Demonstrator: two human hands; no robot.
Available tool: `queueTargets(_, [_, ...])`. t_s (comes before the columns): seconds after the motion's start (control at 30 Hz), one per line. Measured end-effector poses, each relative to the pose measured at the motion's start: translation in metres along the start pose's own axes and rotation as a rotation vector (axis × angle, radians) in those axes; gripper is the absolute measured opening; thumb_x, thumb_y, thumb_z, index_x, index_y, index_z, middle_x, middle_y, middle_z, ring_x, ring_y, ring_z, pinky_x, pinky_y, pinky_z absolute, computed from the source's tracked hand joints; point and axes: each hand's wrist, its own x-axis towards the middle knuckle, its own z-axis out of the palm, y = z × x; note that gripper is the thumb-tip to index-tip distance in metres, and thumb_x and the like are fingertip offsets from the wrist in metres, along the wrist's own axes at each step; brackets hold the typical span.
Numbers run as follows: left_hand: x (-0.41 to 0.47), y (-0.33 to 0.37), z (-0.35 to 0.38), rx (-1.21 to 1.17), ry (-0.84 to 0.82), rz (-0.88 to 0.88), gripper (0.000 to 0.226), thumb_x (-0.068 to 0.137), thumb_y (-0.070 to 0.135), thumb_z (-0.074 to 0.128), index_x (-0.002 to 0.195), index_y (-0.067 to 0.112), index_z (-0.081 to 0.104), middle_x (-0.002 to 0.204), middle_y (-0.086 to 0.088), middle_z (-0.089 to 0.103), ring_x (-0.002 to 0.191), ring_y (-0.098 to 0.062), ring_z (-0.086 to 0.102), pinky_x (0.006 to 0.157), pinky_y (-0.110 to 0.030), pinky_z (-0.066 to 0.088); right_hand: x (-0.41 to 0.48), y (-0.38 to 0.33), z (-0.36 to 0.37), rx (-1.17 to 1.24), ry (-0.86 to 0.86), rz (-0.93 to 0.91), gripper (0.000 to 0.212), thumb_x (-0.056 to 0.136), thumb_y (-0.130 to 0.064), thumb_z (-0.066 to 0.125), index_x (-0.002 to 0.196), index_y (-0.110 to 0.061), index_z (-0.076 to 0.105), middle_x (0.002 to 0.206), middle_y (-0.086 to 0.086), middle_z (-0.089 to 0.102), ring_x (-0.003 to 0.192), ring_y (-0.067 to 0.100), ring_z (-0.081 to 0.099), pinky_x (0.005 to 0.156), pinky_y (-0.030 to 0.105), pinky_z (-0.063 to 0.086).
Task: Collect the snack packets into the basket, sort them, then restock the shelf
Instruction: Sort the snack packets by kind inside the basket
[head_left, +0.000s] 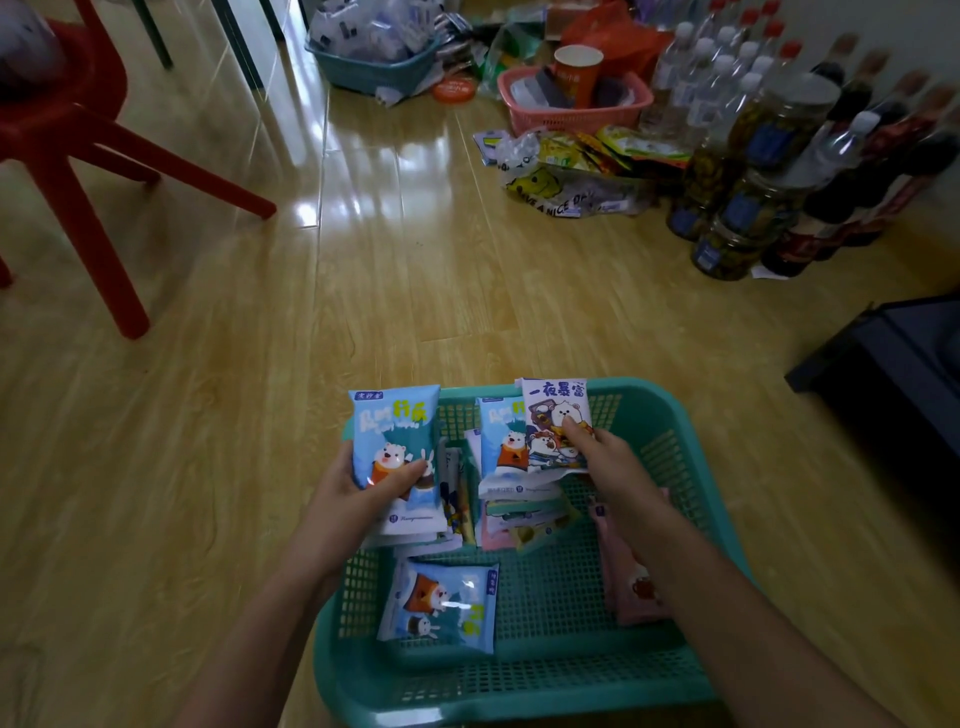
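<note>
Starting at the near edge of the basket, you have one flat packet lying face up toward the near left corner, and pink packets along the right wall, partly under your forearm. Mid-basket sits a loose stack between your two hands. Your left hand grips a blue packet at the left wall, thumb across its face, long axis pointing away from you; more packets seem bunched behind it, though the count is unclear. Your right hand pinches a white packet near the far edge, also upright, with a second blue packet fanned behind it on its left. That second blue one looks the same as what your left hand holds and lies just to that hand's right, so the left hand is probably the nearer one to take it. Beyond the basket, the floor carries loose packets, a pink basket and bottles at the far right.
</note>
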Motion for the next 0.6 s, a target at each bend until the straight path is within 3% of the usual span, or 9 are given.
queueTargets(0.1, [-0.006, -0.003, 0.001, -0.029, 0.004, -0.025, 0.028, 0.08, 0.022, 0.067, 0.107, 0.02, 0.06, 0.092, 0.0, 0.074, 0.081, -0.017, 0.071, 0.063, -0.021, 0.049, -0.01, -0.003, -0.005, 0.082, 0.006, -0.039, 0.025, 0.095, -0.028, 0.049, 0.105, -0.009, 0.062, 0.097, 0.005, 0.068, 0.083, 0.014, 0.062, 0.07, 0.028, 0.046])
queueTargets(0.23, [-0.017, -0.012, 0.004, -0.076, -0.002, -0.043, 0.023, 0.083, 0.018, 0.063, 0.106, 0.019, 0.062, 0.095, -0.003, 0.075, 0.082, -0.019, 0.071, 0.071, -0.03, 0.051, -0.047, 0.0, -0.027, 0.056, 0.023, -0.1, 0.023, 0.096, -0.026, 0.044, 0.111, -0.017, 0.058, 0.106, 0.0, 0.063, 0.093, 0.014, 0.06, 0.076, 0.029, 0.043])
queueTargets(0.3, [-0.021, -0.019, 0.007, -0.094, 0.005, -0.064, 0.018, 0.086, 0.016, 0.06, 0.102, 0.022, 0.063, 0.091, 0.0, 0.075, 0.077, -0.014, 0.071, 0.069, -0.03, 0.05, -0.07, 0.006, -0.04, 0.003, -0.097, -0.11, 0.018, 0.095, -0.021, 0.044, 0.102, -0.021, 0.06, 0.1, -0.003, 0.065, 0.083, 0.008, 0.065, 0.067, 0.023, 0.048])
queueTargets(0.37, [-0.025, -0.028, 0.009, -0.116, 0.014, -0.097, 0.02, 0.086, 0.019, 0.06, 0.104, 0.027, 0.062, 0.091, 0.004, 0.075, 0.078, -0.013, 0.071, 0.07, -0.03, 0.05, -0.084, 0.019, -0.049, -0.045, -0.222, -0.039, 0.017, 0.094, -0.013, 0.047, 0.099, -0.023, 0.06, 0.092, -0.009, 0.068, 0.072, 0.0, 0.068, 0.059, 0.014, 0.051])
queueTargets(0.47, [-0.031, -0.037, 0.011, -0.124, 0.016, -0.131, 0.028, 0.082, 0.025, 0.066, 0.109, 0.03, 0.062, 0.096, 0.005, 0.074, 0.086, -0.015, 0.07, 0.077, -0.034, 0.051, -0.091, 0.044, -0.047, -0.214, -0.366, 0.106, 0.014, 0.094, -0.012, 0.048, 0.106, -0.012, 0.054, 0.092, -0.008, 0.067, 0.07, 0.001, 0.068, 0.06, 0.01, 0.05])
queueTargets(0.6, [-0.037, -0.043, 0.014, -0.144, 0.007, -0.158, 0.022, 0.087, 0.017, 0.059, 0.106, 0.028, 0.062, 0.094, 0.005, 0.075, 0.08, -0.01, 0.07, 0.07, -0.028, 0.048, -0.086, 0.066, -0.038, -0.249, -0.34, 0.199, 0.006, 0.096, -0.02, 0.047, 0.098, -0.024, 0.049, 0.1, -0.005, 0.065, 0.079, 0.002, 0.068, 0.065, 0.015, 0.051])
